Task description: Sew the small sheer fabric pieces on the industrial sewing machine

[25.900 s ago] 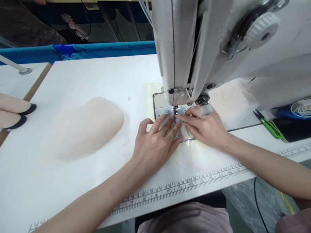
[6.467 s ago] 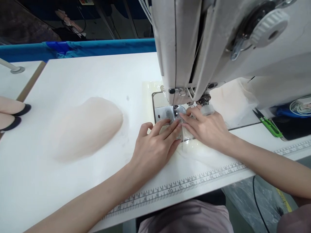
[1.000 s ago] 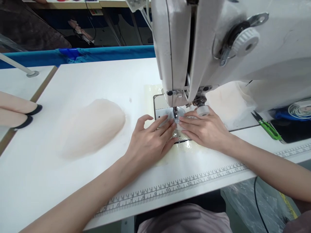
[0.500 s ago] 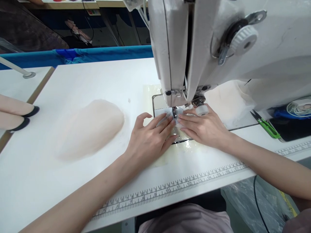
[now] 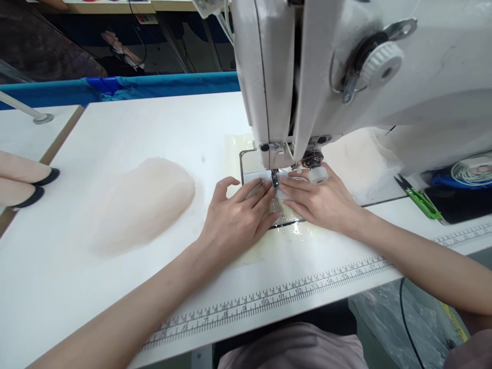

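A sewing machine (image 5: 269, 77) stands over the white table, its presser foot (image 5: 274, 178) between my fingertips. My left hand (image 5: 238, 215) lies flat, fingers stretched, on the left of the foot. From the right, my right hand (image 5: 319, 197) lies flat with its fingertips close to the foot. Both press on a small piece of thin, whitish sheer fabric (image 5: 253, 189), mostly hidden under the fingers. To the left rests a heap of sheer beige fabric (image 5: 149, 205). More pale fabric (image 5: 353, 159) lies behind my right hand, under the machine arm.
Green thread snips (image 5: 423, 201) lie at the right beside a dark flat object (image 5: 461, 202) and a coiled white cable (image 5: 472, 171). A printed ruler (image 5: 265, 302) runs along the table's front edge. Two beige pieces with black ends (image 5: 26, 179) sit at far left.
The camera view has shifted very slightly. Both hands stay flat by the presser foot, and the fabric shows no clear movement.
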